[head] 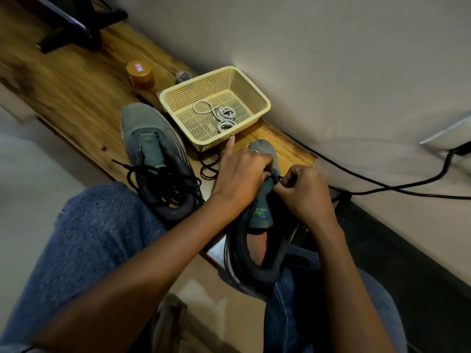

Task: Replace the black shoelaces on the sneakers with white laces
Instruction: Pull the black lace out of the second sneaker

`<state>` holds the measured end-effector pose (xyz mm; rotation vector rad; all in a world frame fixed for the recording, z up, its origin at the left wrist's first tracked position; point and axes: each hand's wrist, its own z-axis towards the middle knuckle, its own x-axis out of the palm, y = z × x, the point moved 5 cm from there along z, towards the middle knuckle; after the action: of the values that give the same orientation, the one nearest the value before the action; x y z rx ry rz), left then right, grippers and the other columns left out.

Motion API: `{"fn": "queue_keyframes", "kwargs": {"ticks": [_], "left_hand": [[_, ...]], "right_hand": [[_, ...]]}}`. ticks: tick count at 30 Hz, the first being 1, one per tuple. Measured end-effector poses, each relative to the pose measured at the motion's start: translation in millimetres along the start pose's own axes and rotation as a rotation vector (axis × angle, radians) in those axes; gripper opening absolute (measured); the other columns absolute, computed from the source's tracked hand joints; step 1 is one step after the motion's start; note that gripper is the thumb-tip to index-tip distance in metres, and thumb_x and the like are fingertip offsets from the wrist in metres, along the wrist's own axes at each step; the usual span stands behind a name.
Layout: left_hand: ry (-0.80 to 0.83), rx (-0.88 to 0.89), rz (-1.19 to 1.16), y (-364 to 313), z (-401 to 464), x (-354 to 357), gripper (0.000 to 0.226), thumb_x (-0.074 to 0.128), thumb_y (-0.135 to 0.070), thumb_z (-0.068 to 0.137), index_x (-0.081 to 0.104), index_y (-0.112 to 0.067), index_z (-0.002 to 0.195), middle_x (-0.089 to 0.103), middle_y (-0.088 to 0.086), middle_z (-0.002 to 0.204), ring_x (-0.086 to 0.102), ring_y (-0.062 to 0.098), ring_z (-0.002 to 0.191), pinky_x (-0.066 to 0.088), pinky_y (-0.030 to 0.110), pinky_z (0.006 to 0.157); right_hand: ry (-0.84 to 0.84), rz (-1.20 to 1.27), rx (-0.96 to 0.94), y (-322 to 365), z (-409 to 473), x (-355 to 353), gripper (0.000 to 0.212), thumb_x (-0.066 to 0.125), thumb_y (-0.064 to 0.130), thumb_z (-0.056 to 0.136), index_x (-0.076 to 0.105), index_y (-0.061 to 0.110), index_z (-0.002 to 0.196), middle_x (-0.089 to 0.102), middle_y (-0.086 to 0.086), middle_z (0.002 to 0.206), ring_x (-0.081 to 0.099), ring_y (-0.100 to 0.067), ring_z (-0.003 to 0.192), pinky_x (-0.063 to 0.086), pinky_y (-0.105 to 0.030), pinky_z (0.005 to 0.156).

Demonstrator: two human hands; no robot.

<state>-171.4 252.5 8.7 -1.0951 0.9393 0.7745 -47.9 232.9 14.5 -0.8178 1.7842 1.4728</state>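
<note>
My left hand (240,171) gripped the near sneaker (257,225), which rested against the table (76,80) edge and my lap, while my right hand (303,189) pinched its black lace (276,179). The other sneaker (155,159) lay on the table with loosened black laces, and the white laces (220,114) sat coiled in the basket (244,85) just beyond.

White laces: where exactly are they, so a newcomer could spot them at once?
On the wooden tabletop, against the wall, sits a cream mesh basket. The white laces lie coiled inside it, the only pale cords; the sneakers' laces are black.
</note>
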Motion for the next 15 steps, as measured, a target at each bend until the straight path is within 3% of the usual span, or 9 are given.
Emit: {"fn": "queue_keyframes", "kwargs": {"ticks": [3, 9, 15], "left_hand": [[-0.009, -0.013, -0.006, -1, -1, -2, 0.013, 0.058, -0.031, 0.093, 0.063, -0.022, 0.101, 0.068, -0.002, 0.095, 0.062, 0.016, 0.096, 0.004, 0.044, 0.118], [-0.233, -0.209, -0.066, 29, 4, -30, 0.005, 0.058, -0.024, 0.094, 0.060, -0.020, 0.096, 0.069, -0.003, 0.085, 0.065, 0.017, 0.085, 0.009, 0.045, 0.118], [-0.070, -0.175, -0.023, 25, 2, -20, 0.028, 0.056, -0.036, 0.093, 0.054, -0.025, 0.119, 0.067, -0.002, 0.106, 0.054, 0.022, 0.116, -0.002, 0.054, 0.115]], "right_hand": [[-0.012, 0.013, 0.042, -3, 1, -1, 0.015, 0.069, 0.016, 0.076, 0.058, 0.011, 0.069, 0.061, -0.004, 0.069, 0.061, -0.026, 0.072, 0.054, -0.044, 0.066], [-0.079, 0.008, 0.108, -13, 4, -8, 0.016, 0.069, 0.014, 0.077, 0.057, 0.009, 0.068, 0.058, -0.004, 0.065, 0.059, -0.025, 0.070, 0.045, -0.033, 0.062], [-0.039, -0.009, 0.061, -7, 3, -8, 0.014, 0.069, 0.012, 0.078, 0.059, 0.002, 0.074, 0.062, -0.011, 0.070, 0.059, -0.025, 0.069, 0.049, -0.038, 0.062]]}}
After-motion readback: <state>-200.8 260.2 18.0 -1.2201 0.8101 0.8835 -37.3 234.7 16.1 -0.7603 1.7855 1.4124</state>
